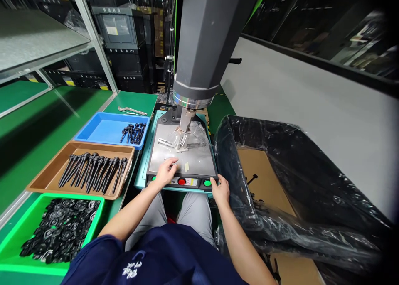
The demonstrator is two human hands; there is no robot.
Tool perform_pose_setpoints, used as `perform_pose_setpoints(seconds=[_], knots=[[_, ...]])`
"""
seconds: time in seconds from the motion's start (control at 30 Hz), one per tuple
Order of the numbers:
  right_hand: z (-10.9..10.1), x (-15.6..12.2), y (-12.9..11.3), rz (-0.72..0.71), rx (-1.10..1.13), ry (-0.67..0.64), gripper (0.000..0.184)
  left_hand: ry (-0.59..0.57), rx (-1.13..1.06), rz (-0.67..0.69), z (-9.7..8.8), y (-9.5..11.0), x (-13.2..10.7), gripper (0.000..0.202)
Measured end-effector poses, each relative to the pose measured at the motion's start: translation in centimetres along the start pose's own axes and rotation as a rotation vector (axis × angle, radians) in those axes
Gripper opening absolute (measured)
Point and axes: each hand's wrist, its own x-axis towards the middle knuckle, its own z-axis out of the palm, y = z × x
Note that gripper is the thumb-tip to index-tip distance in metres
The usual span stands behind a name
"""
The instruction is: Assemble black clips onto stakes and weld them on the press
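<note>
My left hand [166,172] is over the front left of the press's metal plate [196,164], fingers loosely bent and apart, holding nothing visible. Just beside it a left green button [153,178] partly shows. My right hand [220,189] is at the front right corner of the machine base, fingers apart, its thumb close to the right green button [207,183]; I cannot tell whether it presses. Between the hands sits a red button [181,181]. Behind them the press's narrow metal tip [186,121] reaches down to a small fixture [181,146] wrapped in clear film.
At left stand a blue tray [102,127] and a brown tray [40,181] with black stemmed parts, and a green bin [9,247] of black round parts. A wrench [132,110] lies behind. At right is a box lined with black plastic [311,168].
</note>
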Motion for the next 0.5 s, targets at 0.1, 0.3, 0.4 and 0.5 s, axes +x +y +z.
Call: perform_pose_setpoints(seconds=[0.1,0.3,0.4,0.5], knots=[[1.2,0.4,-3.8,-0.123,0.072,0.032,0.042,-0.048,-0.011,0.049,2.1,-0.1,2.7,0.036],[7.9,1.9,-10.0,-0.325,0.271,-0.389,0.041,-0.041,-0.011,0.06,4.0,-1.1,6.3,0.047],[11.2,3.3,-11.1,-0.332,0.259,-0.477,0.051,-0.014,-0.058,0.039,4.0,-1.0,6.9,0.05],[12.9,4.3,-11.5,-0.326,0.231,-0.502,0.058,0.035,-0.114,0.022,3.5,-0.8,7.1,0.049]])
